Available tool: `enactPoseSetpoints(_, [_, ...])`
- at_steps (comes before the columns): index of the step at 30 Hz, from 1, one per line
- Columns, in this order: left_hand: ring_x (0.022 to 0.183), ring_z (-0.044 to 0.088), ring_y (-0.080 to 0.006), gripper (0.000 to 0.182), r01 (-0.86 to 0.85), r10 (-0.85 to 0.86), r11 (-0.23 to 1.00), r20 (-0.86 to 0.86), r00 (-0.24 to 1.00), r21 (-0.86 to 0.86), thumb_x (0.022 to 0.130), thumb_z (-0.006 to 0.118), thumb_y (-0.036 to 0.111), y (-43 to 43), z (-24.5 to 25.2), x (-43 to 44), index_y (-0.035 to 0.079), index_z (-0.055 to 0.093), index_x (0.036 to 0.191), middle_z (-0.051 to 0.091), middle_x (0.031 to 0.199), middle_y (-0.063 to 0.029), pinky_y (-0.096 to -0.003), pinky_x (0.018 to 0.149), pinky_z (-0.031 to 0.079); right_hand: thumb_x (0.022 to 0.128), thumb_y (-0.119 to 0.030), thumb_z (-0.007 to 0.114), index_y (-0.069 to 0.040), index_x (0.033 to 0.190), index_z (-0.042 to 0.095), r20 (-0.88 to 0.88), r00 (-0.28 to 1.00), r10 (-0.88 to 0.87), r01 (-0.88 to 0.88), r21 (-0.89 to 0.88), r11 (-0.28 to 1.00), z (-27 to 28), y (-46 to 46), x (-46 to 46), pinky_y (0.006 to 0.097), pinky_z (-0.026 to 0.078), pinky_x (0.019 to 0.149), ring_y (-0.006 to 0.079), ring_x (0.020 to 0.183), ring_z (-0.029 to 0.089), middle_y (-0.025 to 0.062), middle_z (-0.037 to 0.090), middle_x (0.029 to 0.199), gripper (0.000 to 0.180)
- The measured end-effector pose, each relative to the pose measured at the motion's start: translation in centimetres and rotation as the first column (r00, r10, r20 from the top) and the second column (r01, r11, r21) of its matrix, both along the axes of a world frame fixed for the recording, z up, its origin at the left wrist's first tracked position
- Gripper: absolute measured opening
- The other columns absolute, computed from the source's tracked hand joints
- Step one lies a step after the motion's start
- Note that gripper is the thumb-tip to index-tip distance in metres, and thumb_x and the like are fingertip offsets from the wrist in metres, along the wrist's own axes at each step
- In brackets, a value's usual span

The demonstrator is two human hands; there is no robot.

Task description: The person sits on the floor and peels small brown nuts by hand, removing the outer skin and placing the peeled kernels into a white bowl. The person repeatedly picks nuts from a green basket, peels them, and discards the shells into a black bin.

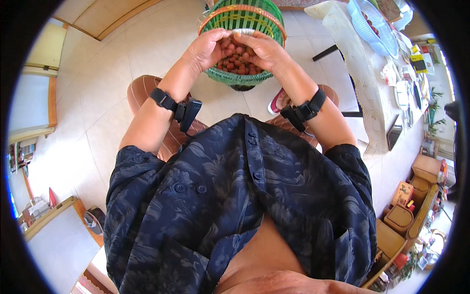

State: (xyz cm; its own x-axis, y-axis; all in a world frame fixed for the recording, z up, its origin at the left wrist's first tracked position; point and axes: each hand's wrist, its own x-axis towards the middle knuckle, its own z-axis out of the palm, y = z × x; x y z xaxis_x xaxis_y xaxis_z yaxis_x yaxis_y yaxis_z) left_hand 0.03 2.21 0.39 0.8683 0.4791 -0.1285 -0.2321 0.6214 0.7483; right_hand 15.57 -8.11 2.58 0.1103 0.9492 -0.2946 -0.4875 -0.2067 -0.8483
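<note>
My left hand (211, 46) and my right hand (262, 47) meet over a green plastic basket (238, 78), their thumbs close together and fingers curled. A white band or wrap (243, 31) shows at the fingers of my right hand; whether it is a finger covering or a separate thing is unclear. My hands hide whatever may be between the fingertips. Many round reddish fruits, which look like lychees (240, 60), lie in the basket below. An orange-brown handle (238, 8) arches over the basket's far side.
On the right, a table with a lace-edged cloth (361, 70) bears a light-blue plastic basket (372, 27) with reddish fruits and assorted small items. A dark table leg (325, 53) shows beneath. A wooden cabinet (106, 14) stands upper left; wooden seating (400, 220) stands lower right.
</note>
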Motion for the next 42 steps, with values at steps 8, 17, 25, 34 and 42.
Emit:
enactPoseSetpoints(8, [0.071, 0.054, -0.0095, 0.019, 0.025, -0.003, 0.983, -0.125, 0.992, 0.179, 0.099, 0.049, 0.026, -1.4, 0.0, -0.1, 0.009, 0.057, 0.099, 0.061, 0.083, -0.0002, -0.0243, 0.07, 0.05, 0.086, -0.012, 0.072, -0.006, 0.1, 0.068, 0.065, 0.99, -0.125, 0.122, 0.05, 0.991, -0.1, -0.1, -1.9, 0.0239, 0.053, 0.071, 0.0119, 0.078, 0.063, 0.0028, 0.068, 0.091, 0.016])
enactPoseSetpoints(17, [0.069, 0.057, -0.0208, 0.021, -0.346, 0.45, 0.506, 0.101, 0.887, 0.79, 0.096, 0.054, 0.022, 0.5, -0.3, 1.9, 0.005, 0.059, 0.086, 0.061, 0.075, -0.012, -0.0343, 0.067, 0.047, 0.087, -0.013, 0.07, -0.009, 0.096, 0.068, 0.048, 0.96, -0.275, 0.263, 0.177, 0.948, 2.2, 1.8, -3.4, 0.0237, 0.049, 0.073, 0.01, 0.083, 0.062, -0.0004, 0.068, 0.092, 0.01])
enactPoseSetpoints(25, [0.062, 0.055, -0.0406, 0.022, -0.391, 0.551, 0.131, 0.261, 0.793, 0.911, 0.092, 0.055, 0.016, 0.1, -1.1, 3.3, 0.003, 0.049, 0.075, 0.056, 0.07, -0.0208, -0.0453, 0.055, 0.042, 0.088, -0.012, 0.068, -0.008, 0.093, 0.065, -0.162, 0.879, -0.449, 0.463, 0.06, 0.884, -0.3, 2.0, -3.0, 0.023, 0.049, 0.067, 0.0106, 0.078, 0.061, 0.0001, 0.066, 0.087, 0.007])
enactPoseSetpoints(34, [0.057, 0.051, -0.0181, 0.018, 0.026, 0.25, 0.502, -0.174, 0.952, 0.865, 0.09, 0.061, 0.016, 0.9, -3.4, 3.2, 0.005, 0.051, 0.079, 0.051, 0.063, -0.007, -0.0324, 0.056, 0.043, 0.092, -0.016, 0.064, -0.005, 0.095, 0.062, -0.132, 0.864, -0.486, 0.491, 0.01, 0.871, 4.3, -5.3, 4.4, 0.0208, 0.049, 0.055, 0.0124, 0.071, 0.062, 0.0049, 0.063, 0.081, 0.012])
enactPoseSetpoints(42, [0.08, 0.064, -0.0369, 0.019, 0.104, 0.311, 0.286, -0.195, 0.93, 0.953, 0.088, 0.055, 0.02, 3.0, -4.7, 2.5, 0.006, 0.067, 0.086, 0.066, 0.084, -0.018, -0.0427, 0.07, 0.05, 0.091, -0.013, 0.06, -0.003, 0.097, 0.061, 0.028, 0.728, -0.685, 0.636, 0.344, 0.69, 9.0, -6.0, 35.3, 0.0287, 0.051, 0.071, 0.018, 0.083, 0.062, 0.0079, 0.063, 0.085, 0.012])
